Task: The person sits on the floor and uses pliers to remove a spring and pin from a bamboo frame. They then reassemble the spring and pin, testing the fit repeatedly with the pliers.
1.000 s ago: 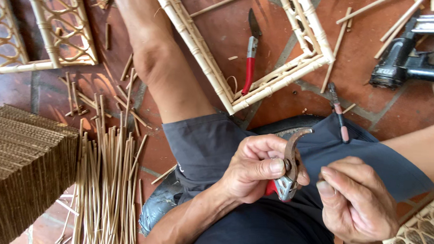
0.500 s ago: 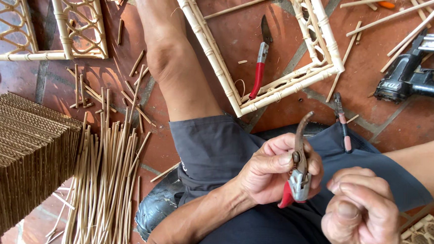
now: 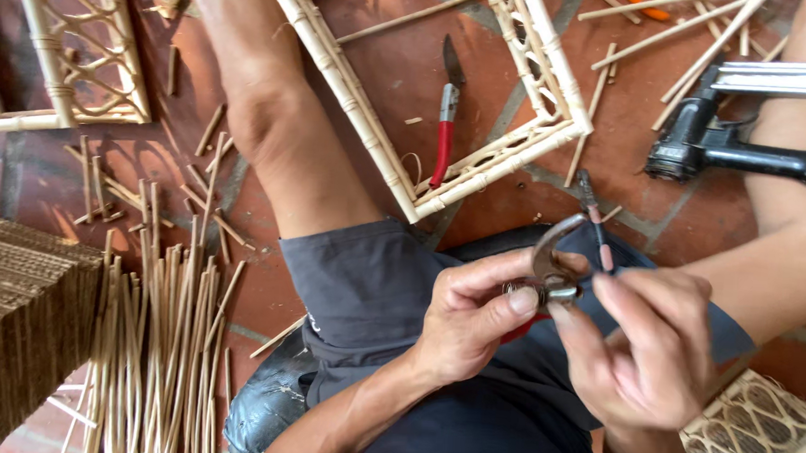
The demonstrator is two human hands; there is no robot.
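My left hand (image 3: 472, 317) grips a pair of pruning shears (image 3: 548, 262) with a curved metal blade that points up and red handles mostly hidden behind the fingers. My right hand (image 3: 650, 345) pinches the shears at the pivot just below the blade, thumb and fingers touching the metal. Both hands hover over my lap, above dark grey shorts (image 3: 373, 280).
A pale rattan frame (image 3: 480, 166) lies on the red tile floor between my legs, with a second red-handled cutter (image 3: 444, 118) inside it. A black nail gun (image 3: 747, 153) rests at right. Loose rattan sticks (image 3: 157, 351), stacked cardboard (image 3: 12, 325) and woven panels (image 3: 72, 53) lie left.
The shears have been turned and raised slightly, blade now curving to the right. My right hand closed in from below onto the pivot. The view shifted a little.
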